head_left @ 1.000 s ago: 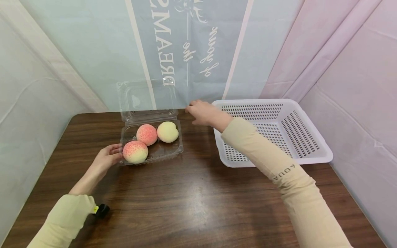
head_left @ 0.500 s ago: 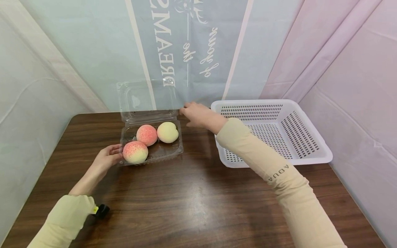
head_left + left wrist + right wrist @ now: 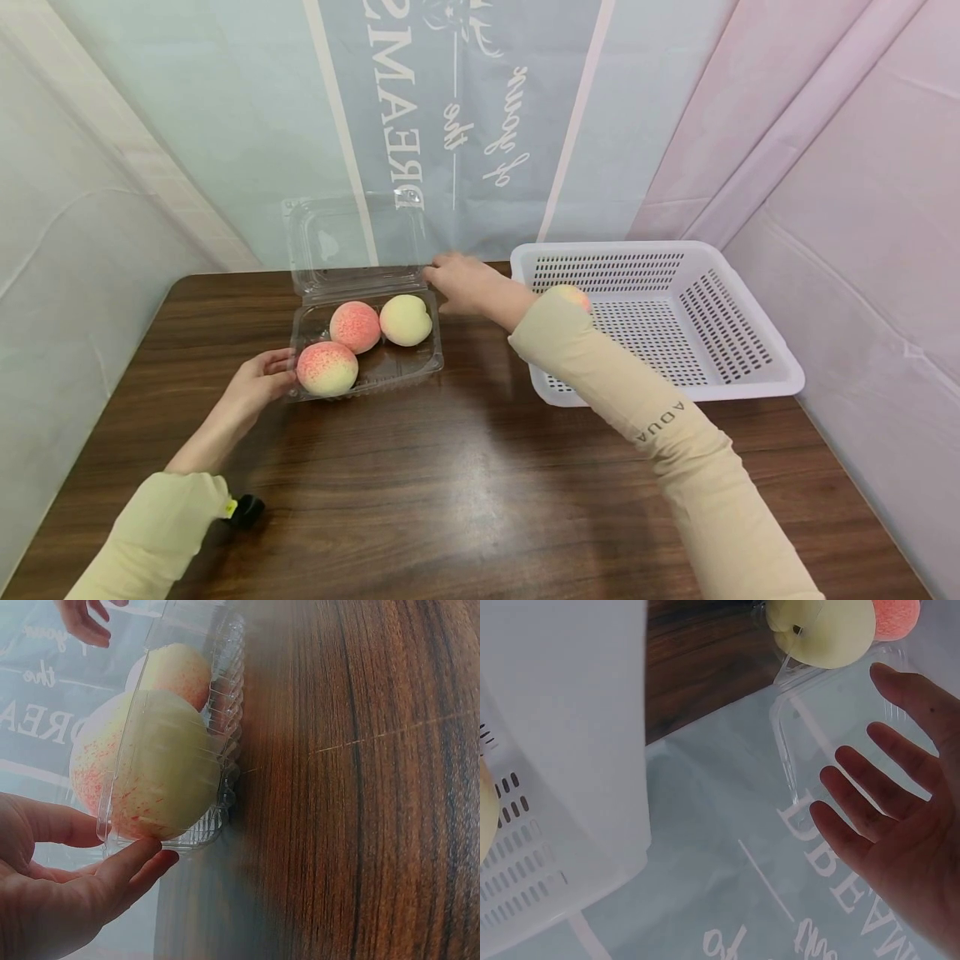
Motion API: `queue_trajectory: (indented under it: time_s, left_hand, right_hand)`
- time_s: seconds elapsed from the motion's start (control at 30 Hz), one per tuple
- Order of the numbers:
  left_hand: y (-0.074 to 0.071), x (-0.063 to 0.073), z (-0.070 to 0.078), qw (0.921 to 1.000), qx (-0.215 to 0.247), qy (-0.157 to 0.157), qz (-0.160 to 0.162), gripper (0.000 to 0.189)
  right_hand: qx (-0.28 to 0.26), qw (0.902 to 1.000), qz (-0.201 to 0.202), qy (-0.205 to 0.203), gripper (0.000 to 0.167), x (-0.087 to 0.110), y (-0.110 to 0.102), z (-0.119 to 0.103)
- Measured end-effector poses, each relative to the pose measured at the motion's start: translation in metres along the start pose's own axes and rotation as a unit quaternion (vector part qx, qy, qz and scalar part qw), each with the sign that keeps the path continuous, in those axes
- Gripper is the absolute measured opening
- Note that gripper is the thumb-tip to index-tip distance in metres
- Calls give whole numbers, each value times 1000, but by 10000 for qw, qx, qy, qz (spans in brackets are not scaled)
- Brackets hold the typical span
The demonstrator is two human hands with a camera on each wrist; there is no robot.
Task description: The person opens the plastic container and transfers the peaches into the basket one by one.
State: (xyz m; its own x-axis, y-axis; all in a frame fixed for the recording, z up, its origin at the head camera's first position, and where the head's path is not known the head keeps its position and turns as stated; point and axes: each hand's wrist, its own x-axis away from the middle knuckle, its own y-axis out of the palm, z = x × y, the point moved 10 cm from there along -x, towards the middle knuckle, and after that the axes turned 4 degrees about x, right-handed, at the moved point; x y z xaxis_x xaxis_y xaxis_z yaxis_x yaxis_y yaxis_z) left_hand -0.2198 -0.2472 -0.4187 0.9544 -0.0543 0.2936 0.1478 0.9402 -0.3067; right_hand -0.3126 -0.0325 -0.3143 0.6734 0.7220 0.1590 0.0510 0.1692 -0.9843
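A clear plastic clamshell box [image 3: 390, 367] stands with its lid [image 3: 356, 237] raised. Inside are two pink-speckled peaches, a front one [image 3: 327, 368] and one behind it [image 3: 356, 327], plus a pale yellow peach [image 3: 406, 320] on the right. My left hand [image 3: 262, 379] pinches the box's left rim, thumb and fingers on either side of it in the left wrist view. My right hand [image 3: 472, 283] reaches over the table beside the box's right back corner. In the right wrist view its fingers [image 3: 859, 787] are spread and hold nothing.
To the right stands a white perforated plastic basket [image 3: 750, 387], with another peach [image 3: 573, 296] in it, partly hidden by my right sleeve. A printed cloth [image 3: 480, 125] hangs behind the wooden table [image 3: 420, 500]. A black object [image 3: 246, 510] sits at my left wrist.
My right hand has moved left from the basket toward the box. The peach in the basket has come into sight from behind the sleeve. The left hand and the box stay put.
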Motion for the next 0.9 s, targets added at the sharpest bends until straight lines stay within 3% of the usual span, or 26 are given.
queue_trajectory:
  time_s: [0.9]
  left_hand:
    - [-2, -1, -2, 10000, 52, 8, 65, 53]
  right_hand:
    - [63, 9999, -78, 40, 45, -11, 13, -20]
